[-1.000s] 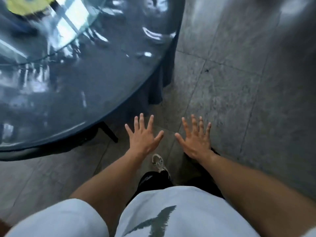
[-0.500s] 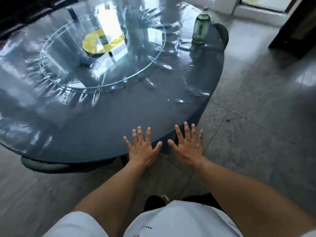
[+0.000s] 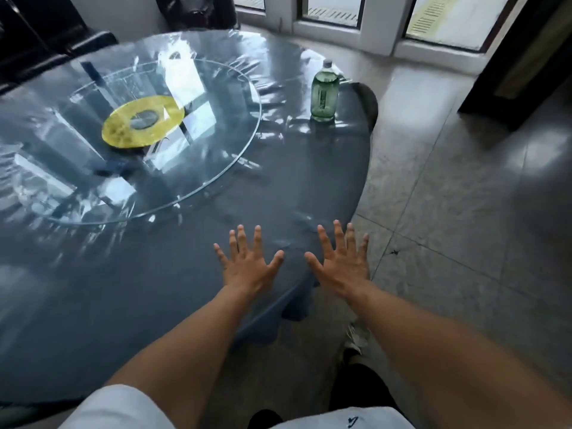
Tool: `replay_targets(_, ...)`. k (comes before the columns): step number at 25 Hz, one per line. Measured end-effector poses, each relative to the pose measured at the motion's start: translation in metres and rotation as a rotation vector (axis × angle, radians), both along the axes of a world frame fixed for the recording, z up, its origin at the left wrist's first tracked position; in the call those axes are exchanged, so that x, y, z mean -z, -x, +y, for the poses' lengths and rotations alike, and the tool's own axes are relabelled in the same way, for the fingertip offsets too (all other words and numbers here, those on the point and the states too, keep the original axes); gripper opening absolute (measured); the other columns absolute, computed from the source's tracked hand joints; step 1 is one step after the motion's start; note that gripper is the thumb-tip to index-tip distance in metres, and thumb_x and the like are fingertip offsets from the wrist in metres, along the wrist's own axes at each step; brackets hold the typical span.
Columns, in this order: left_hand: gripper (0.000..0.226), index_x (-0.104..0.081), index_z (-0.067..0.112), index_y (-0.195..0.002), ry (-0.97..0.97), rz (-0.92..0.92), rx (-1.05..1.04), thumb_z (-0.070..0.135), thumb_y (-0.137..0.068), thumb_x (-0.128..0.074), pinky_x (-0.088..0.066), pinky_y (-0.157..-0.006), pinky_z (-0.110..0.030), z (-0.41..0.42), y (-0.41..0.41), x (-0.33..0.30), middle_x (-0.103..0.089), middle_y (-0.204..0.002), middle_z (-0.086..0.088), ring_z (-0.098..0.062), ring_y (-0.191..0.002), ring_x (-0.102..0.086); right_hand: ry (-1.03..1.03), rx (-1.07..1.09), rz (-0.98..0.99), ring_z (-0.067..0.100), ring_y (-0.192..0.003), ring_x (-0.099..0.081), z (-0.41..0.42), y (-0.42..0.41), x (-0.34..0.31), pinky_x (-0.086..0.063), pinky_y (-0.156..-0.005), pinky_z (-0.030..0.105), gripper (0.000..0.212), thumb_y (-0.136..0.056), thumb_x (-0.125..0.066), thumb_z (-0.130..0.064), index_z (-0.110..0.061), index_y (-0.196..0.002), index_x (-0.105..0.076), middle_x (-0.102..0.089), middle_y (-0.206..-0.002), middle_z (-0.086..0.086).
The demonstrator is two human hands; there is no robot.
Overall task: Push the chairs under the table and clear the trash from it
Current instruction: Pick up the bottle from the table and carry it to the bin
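The round table (image 3: 185, 289) fills most of the view; it wears a dark blue cloth under a clear plastic sheet that shines and wrinkles, and the cloth hangs in folds at the near edge. On it lies a large glass turntable (image 3: 216, 168) with a yellow disc (image 3: 123, 131) at its centre. At the far right edge of the table a chair (image 3: 368, 100) shows only its dark curved back, just behind the table rim, so it seems already pushed in, though I cannot see its seat. Dark furniture stands at the far left, too dim to tell what it is. The only trash that I can find is the green plastic bottle (image 3: 324, 91), which stands upright with a white cap near that far right edge, well apart from both hands. I judge it to be light, thin-walled and easy to dent, with a smooth body, so the best hold is around the middle of the body or at the neck under the cap; how much liquid is inside I cannot tell. The left hand (image 3: 247, 267) and the right hand (image 3: 342, 267) are held out side by side over the near part of the table, palms down, fingers spread wide, holding nothing
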State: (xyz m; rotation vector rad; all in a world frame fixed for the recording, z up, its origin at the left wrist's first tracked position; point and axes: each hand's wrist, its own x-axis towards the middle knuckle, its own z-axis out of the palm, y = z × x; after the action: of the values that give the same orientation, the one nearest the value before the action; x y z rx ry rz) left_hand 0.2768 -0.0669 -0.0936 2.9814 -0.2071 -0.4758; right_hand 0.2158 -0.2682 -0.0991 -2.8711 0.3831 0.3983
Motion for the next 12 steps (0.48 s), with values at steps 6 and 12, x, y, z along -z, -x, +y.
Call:
replay_targets(6, 0.091, 0.005, 0.03, -0.163, 0.054, 0.002, -0.111, 0.079, -0.092, -0.023, 0.015, -0.119, -0.063, -0.132, -0.075, -0.009, 0.011, -0.17, -0.009, -0.028, -0.156, 0.015, -0.04, -0.051, -0.027, 0.033, -0.155, 0.022, -0.126, -0.093, -0.018, 0.018, -0.12, 0.062, 0.079, -0.098, -0.014, -0.073, -0.034, -0.162, 0.011, 0.02, -0.17, 0.006)
replay_targets(12, 0.091, 0.004, 0.029, -0.163, 0.087, -0.025, -0.171, 0.078, -0.092, -0.027, 0.013, -0.12, -0.062, -0.227, -0.149, -0.029, 0.009, -0.171, -0.01, -0.028, -0.157, 0.013, -0.024, -0.068, -0.024, 0.033, -0.155, 0.021, -0.233, -0.171, -0.035, 0.016, -0.121, 0.063, 0.079, -0.099, -0.014, -0.072, -0.032, -0.161, 0.014, 0.02, -0.17, 0.007)
